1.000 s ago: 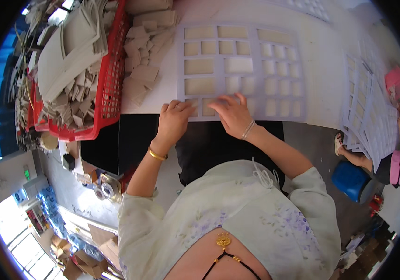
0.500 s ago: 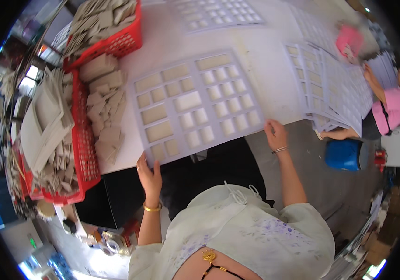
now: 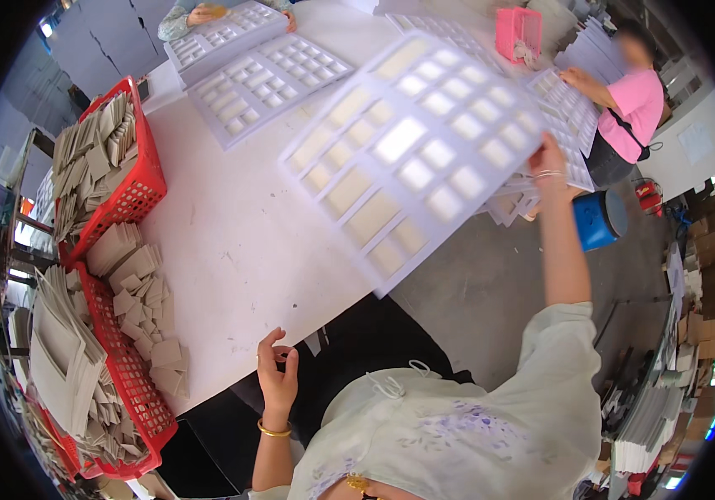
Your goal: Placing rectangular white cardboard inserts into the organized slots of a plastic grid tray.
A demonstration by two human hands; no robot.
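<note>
My right hand (image 3: 547,156) grips the right edge of a large white compartment tray (image 3: 424,187), a flat sheet divided into many rectangular cells. The tray is tilted and raised over the table's front right part, slightly blurred. Some cells look beige and others bright white. My left hand (image 3: 277,371) is off the tray, just in front of the table edge, its fingers apart and loosely curled around nothing. Beyond the raised tray, a similar white tray (image 3: 245,104) lies on the white table (image 3: 232,250).
Red perforated baskets (image 3: 136,367) filled with grey-beige card pieces line the left side, with loose card pieces (image 3: 145,308) beside them. A person in pink (image 3: 637,104) works at trays on the right. Another person's hand (image 3: 207,14) is at the far side. A blue drum (image 3: 597,221) stands on the floor.
The tray has been lifted off the table and swung to the right by my right hand. My left hand has let go of its near left corner. The view has turned.
</note>
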